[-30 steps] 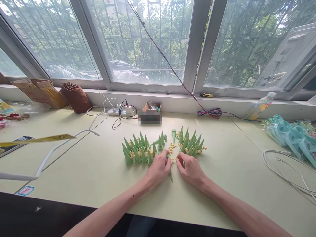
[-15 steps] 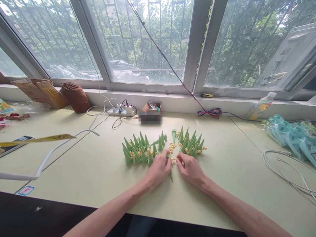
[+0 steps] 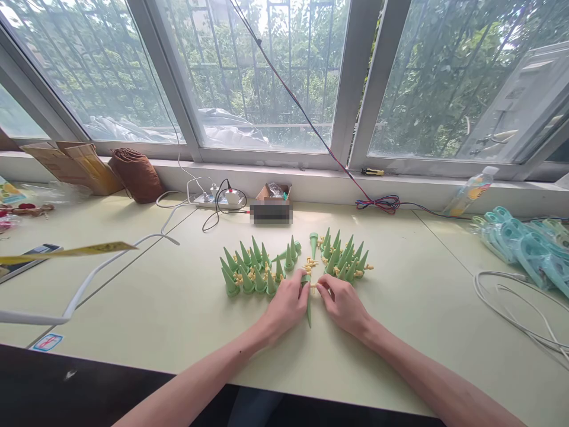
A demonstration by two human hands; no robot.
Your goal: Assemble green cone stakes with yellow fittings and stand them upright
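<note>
My left hand (image 3: 287,304) is closed around a green plastic cone spike (image 3: 308,302) whose tip points toward me over the pale green table (image 3: 178,308). My right hand (image 3: 343,304) pinches a small yellow piece (image 3: 313,287) against the spike's wide end. Behind my left hand stands a cluster of upright green cones (image 3: 251,270) with yellow bits among them. Behind my right hand stands a second cluster of green cones (image 3: 344,258). Loose yellow pieces (image 3: 310,265) lie between the two clusters.
A small cardboard box (image 3: 272,201) and a power strip (image 3: 217,200) with cables sit by the window sill. Teal plastic clips (image 3: 524,246) and white cable (image 3: 511,296) lie at the right. A brown pouch (image 3: 136,175), cardboard and a phone (image 3: 26,258) lie at the left.
Both hands stay in place; the spike's tip has swung slightly, now pointing more straight toward me, and the right hand's fingers have edged closer to its wide end.
</note>
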